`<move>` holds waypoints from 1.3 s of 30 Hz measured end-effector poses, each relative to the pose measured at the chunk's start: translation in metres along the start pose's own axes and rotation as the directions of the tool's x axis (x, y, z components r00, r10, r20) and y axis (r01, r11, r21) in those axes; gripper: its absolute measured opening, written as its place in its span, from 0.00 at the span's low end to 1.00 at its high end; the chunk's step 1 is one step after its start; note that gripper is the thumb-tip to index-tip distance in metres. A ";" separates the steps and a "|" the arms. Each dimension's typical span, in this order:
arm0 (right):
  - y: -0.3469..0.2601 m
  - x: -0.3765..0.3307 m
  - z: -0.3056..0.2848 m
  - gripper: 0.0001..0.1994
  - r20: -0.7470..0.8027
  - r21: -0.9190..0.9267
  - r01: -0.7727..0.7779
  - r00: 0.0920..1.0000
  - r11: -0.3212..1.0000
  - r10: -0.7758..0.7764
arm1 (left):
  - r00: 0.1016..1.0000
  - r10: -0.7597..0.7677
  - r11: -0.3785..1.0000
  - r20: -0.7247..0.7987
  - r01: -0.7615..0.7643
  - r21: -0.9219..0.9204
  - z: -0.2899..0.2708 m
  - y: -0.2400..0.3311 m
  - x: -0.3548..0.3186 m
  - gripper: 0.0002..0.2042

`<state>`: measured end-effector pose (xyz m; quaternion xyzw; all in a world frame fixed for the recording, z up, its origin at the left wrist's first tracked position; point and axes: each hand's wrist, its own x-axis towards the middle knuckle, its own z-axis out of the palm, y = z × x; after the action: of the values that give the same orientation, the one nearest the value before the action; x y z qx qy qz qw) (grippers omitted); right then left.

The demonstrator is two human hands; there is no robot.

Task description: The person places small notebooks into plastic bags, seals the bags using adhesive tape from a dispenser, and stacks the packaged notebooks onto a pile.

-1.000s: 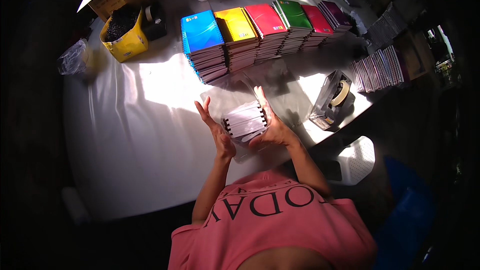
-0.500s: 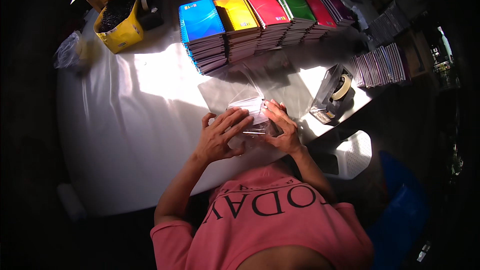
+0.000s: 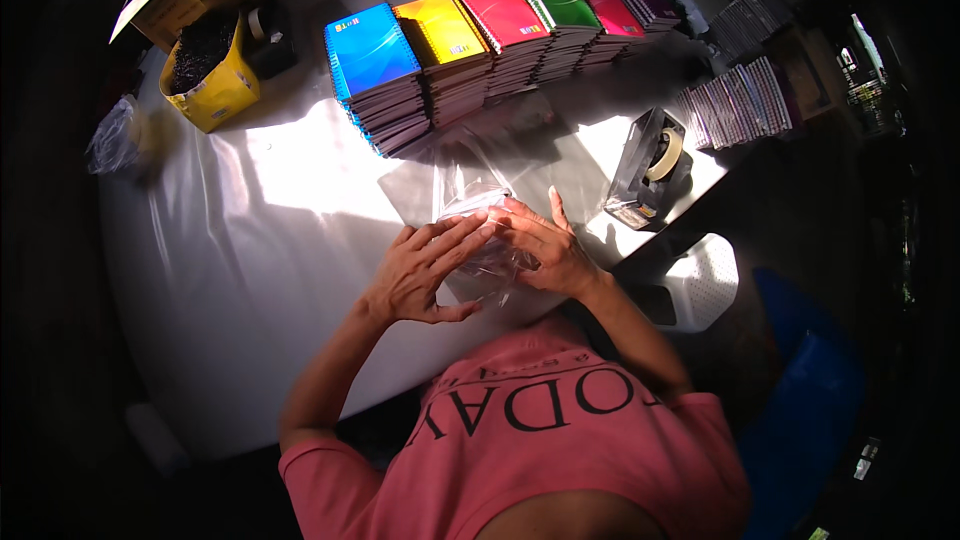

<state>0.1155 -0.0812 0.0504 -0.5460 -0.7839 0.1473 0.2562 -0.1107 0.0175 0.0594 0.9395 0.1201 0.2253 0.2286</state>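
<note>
- We see the left hand (image 3: 415, 268) stretched out, its thumb apart from its fingers.
- We see the right hand (image 3: 562, 258) with one finger up; we cannot tell if it pinches anything.
- We spot the white bundle (image 3: 474, 203) in clear plastic (image 3: 465, 170), partly under both hands' fingertips and peeking out past them, on the table (image 3: 250, 310).
- Farther out, we see piles of bright notebooks (image 3: 505, 16) and, to the right, a black tape holder (image 3: 630, 185).

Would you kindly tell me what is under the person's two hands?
Crinkled clear plastic shows between the left hand and right hand, with a strip of something white just beyond them. Whatever lies directly beneath the hands is covered and cannot be seen.
</note>
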 end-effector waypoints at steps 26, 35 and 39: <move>0.050 -0.095 -0.032 0.05 -0.786 -0.213 -0.971 0.234 0.105 0.572 | 0.890 -0.181 0.949 0.418 0.047 0.310 -0.029 -0.004 0.014 0.45; -0.019 0.040 -0.100 0.38 0.414 0.570 -0.632 0.773 0.525 0.482 | 0.834 -0.190 0.930 0.518 -0.016 0.368 -0.040 0.000 0.019 0.46; -0.033 0.098 -0.081 0.50 0.553 0.435 -0.544 0.790 0.717 0.263 | 0.824 -0.200 0.928 0.531 -0.015 0.372 -0.043 0.003 0.022 0.47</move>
<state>0.1082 -0.0057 0.1580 -0.5546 -0.5955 0.5531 0.1785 -0.1114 0.0381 0.1029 0.9823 0.1332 -0.0972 0.0885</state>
